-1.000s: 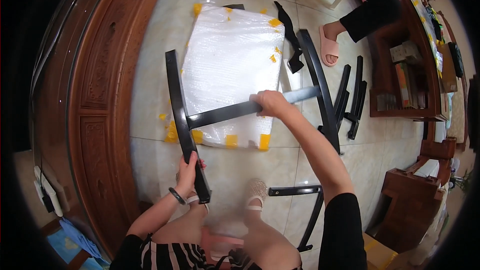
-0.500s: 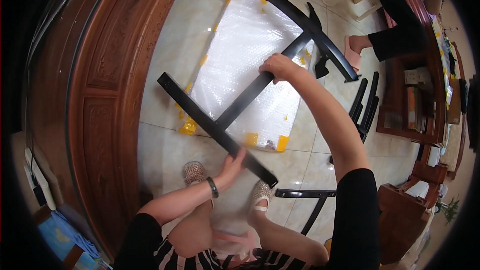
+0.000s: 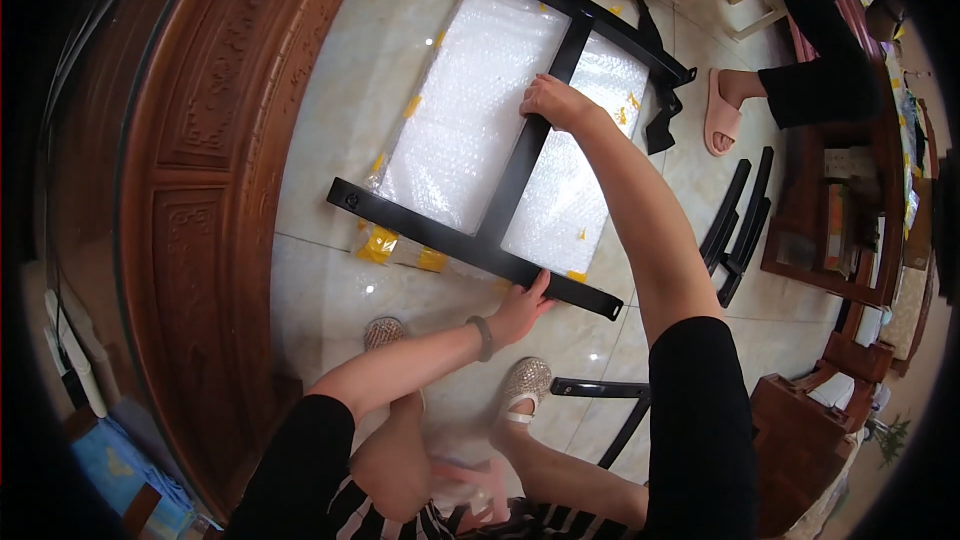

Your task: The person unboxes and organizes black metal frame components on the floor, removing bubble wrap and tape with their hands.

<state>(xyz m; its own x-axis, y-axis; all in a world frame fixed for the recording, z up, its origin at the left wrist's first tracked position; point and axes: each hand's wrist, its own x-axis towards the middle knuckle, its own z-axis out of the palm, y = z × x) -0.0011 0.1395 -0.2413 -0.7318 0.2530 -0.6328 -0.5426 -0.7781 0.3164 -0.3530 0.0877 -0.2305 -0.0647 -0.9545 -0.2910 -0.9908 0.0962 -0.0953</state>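
A black H-shaped frame lies across a flat, bubble-wrapped panel with yellow tape along its edges. My right hand is closed around the frame's middle bar, about two thirds of the way up it. Lower down, my left hand grips the near crossbar right of the joint, thumb over the bar; the fingers beneath are partly hidden. The far crossbar reaches past the panel's far edge, and holes show at the crossbar ends.
Black flat parts lie beside the panel's right edge. Further right are several black bars, and a black angled piece lies near my foot. Another person's pink slippers are at the upper right. A carved wooden cabinet lines the left.
The H-shaped frame has turned clockwise and now lines up more closely with the panel. My left hand has moved right and away from me with the near crossbar; my right hand keeps its hold.
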